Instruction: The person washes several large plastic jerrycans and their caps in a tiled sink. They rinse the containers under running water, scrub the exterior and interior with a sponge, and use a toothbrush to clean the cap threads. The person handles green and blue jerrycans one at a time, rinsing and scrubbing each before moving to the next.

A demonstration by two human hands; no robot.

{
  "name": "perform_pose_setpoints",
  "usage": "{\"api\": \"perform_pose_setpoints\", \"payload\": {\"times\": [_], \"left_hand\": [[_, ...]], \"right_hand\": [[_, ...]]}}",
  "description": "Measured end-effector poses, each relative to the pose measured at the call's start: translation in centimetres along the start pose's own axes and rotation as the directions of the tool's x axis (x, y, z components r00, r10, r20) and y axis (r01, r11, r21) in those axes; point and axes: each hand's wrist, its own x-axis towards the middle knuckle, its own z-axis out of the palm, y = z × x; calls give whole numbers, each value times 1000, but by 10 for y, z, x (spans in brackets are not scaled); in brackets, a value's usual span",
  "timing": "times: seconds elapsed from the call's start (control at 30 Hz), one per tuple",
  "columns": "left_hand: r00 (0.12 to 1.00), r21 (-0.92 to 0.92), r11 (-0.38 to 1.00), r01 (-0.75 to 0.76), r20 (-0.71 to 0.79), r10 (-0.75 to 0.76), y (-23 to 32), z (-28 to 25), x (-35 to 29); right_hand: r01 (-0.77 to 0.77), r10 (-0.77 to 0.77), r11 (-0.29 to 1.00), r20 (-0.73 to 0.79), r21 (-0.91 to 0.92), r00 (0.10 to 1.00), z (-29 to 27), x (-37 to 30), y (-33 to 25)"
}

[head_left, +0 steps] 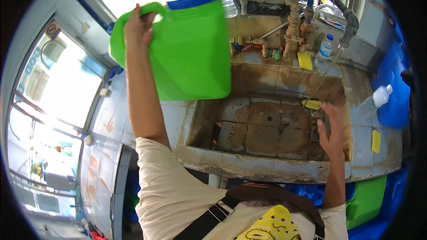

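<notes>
Starting from the left, I see my left hand (138, 29) closed around the handle of a big green jug (187, 49) with a blue lid. The jug is lifted high, above the left edge of the sink (267, 169) and the tiled counter (115, 115) beside it. For holding it well, I think the grip must stay firm on the handle and the jug must stay level, because it looks bulky and may swing.

In the middle, the sink floor is stained and wet, with a drain near the centre. Behind it are old pipes (291, 22) and a yellow sponge (305, 61).

At the right, my right hand (331, 129) is open with fingers spread, holding nothing, over the right side of the sink, near a small yellow thing (312, 104). A clear bottle (376, 100) lies on the counter further right.
</notes>
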Motion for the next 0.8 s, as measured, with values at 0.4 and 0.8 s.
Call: {"api": "perform_pose_setpoints", "payload": {"times": [0.4,0.8], "left_hand": [[989,-27,996,-86,-125,82,-78,-82,227],[968,970,-244,12,50,244,-67,-82,266]], "right_hand": [[-389,530,682,52,-620,847,30,-173,36],[-836,775,548,383,-12,503,6,-88,23]]}}
